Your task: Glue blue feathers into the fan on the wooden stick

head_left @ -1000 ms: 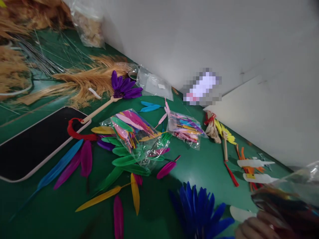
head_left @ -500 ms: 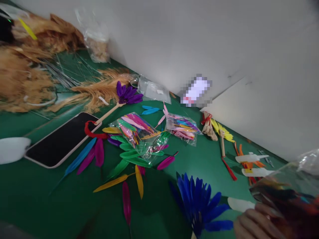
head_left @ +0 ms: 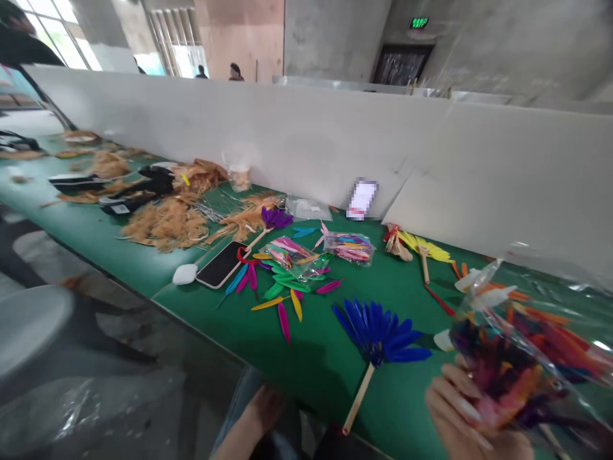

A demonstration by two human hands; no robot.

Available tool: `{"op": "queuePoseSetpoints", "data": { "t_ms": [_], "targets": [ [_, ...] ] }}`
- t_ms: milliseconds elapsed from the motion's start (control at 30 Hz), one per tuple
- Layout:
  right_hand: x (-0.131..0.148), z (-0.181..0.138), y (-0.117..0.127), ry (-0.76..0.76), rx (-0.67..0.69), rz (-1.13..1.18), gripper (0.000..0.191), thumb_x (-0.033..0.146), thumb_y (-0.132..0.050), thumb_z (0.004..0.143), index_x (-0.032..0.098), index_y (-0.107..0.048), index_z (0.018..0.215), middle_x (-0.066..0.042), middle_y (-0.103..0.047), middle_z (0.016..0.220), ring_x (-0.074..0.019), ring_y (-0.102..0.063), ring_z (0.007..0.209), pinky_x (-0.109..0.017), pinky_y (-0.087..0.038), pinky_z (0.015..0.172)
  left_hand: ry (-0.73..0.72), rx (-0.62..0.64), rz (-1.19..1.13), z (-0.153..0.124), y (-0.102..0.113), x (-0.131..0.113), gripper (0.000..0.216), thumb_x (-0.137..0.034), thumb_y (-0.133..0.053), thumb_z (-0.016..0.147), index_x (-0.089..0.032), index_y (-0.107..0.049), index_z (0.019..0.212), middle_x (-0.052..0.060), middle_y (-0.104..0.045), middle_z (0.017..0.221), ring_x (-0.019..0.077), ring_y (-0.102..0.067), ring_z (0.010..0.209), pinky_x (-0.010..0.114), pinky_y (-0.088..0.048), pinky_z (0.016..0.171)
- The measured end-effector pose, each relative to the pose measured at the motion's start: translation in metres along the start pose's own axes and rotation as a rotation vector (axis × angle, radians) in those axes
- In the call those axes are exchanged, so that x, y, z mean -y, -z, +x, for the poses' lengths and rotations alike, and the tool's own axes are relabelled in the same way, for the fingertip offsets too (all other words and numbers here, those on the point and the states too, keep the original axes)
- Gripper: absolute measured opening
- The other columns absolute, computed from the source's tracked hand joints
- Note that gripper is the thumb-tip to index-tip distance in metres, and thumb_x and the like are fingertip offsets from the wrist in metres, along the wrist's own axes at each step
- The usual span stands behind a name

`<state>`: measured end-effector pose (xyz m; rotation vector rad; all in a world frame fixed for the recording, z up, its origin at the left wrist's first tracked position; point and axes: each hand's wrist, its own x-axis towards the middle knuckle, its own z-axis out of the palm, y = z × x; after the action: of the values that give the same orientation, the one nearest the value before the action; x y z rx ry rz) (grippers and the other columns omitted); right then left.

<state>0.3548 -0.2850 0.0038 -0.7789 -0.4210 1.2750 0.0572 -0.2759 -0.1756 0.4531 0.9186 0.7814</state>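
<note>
Now my left hand (head_left: pixel 268 406) appears, near left, its grip unclear. My right hand (head_left: pixel 462 409) still clutches the feather bag (head_left: pixel 512 370).

Glossy plastic bag (head_left: pixel 524 358), smooth wooden handle (head_left: pixel 359 399)

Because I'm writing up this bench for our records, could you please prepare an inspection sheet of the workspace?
Surface: green tabletop, strewn with loose feathers and tan fibres.
Job's things: blue feather fan near the front edge; clear bag of mixed coloured feathers at the right; purple fan and yellow fan farther back.
Clutter: black-screened phone beside a white case.
Left hand: low, by the tabletop's near edge; blurred, grip unclear.
Right hand: gripping the clear bag.
Cables: nothing seen; thin grey strands look like loose wires.
Surroundings: white partition behind, people beyond it, grey stool at left.
</note>
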Motion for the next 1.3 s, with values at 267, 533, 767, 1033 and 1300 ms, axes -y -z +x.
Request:
{"op": "queuePoseSetpoints", "data": {
  "t_ms": [267,533,767,1033,1300],
  "targets": [
    [0.002,-0.027,0.008,-0.052,0.054,0.238,0.03,0.019,-0.082,0.052,0.022,-0.064,0.077,0.002,-0.06,0.063,-0.0082,-0.05,0.048,-0.016,-0.041,0.032,0.107,0.037,0.013,-0.129,0.015,-0.02,0.042,-0.033,-0.071,0.065,-0.029,-0.071,0.107,0.001,-0.061,0.126,0.0238,-0.039,0.133,0.033,-0.028,0.113],
    [-0.007,-0.033,0.004,-0.084,-0.008,0.111,0.033,0.03,-0.084,0.055,0.027,-0.071,0.085,-0.001,-0.069,0.072,-0.0116,-0.059,0.054,-0.017,-0.044,0.037,-0.345,0.062,0.463,-0.126,-0.063,-0.16,0.054,-0.037,-0.067,0.074,-0.03,-0.056,0.127,-0.001,-0.05,0.138,0.0238,-0.036,0.134,0.036,-0.029,0.113],
    [-0.006,-0.042,-0.002,-0.126,-0.033,0.129,0.029,0.03,-0.082,0.064,0.026,-0.072,0.091,0.0,-0.073,0.079,-0.0108,-0.064,0.061,-0.013,-0.045,0.041,-0.499,-0.061,0.937,-0.058,-0.067,-0.173,0.055,-0.041,-0.059,0.082,-0.025,-0.047,0.133,0.01,-0.042,0.144,0.0298,-0.033,0.135,0.051,-0.025,0.111],
    [-0.025,-0.017,-0.013,-0.193,0.034,0.131,0.025,0.031,-0.082,0.064,0.026,-0.074,0.087,-0.001,-0.074,0.078,-0.0129,-0.066,0.061,-0.014,-0.045,0.04,-0.931,0.282,2.104,-0.016,-0.055,-0.133,0.049,-0.033,-0.037,0.097,-0.03,-0.028,0.145,0.005,-0.026,0.152,0.023,-0.024,0.14,0.046,-0.017,0.113],
    [-0.02,0.005,-0.038,-0.116,0.009,0.029,0.029,0.036,-0.082,0.063,0.021,-0.075,0.087,-0.001,-0.074,0.075,-0.0143,-0.067,0.059,-0.017,-0.052,0.042,-1.134,0.082,1.889,0.006,-0.081,-0.186,0.041,-0.019,-0.034,0.094,-0.025,-0.05,0.131,0.008,-0.04,0.145,0.0236,-0.034,0.135,0.042,-0.034,0.105]
  ]
}}
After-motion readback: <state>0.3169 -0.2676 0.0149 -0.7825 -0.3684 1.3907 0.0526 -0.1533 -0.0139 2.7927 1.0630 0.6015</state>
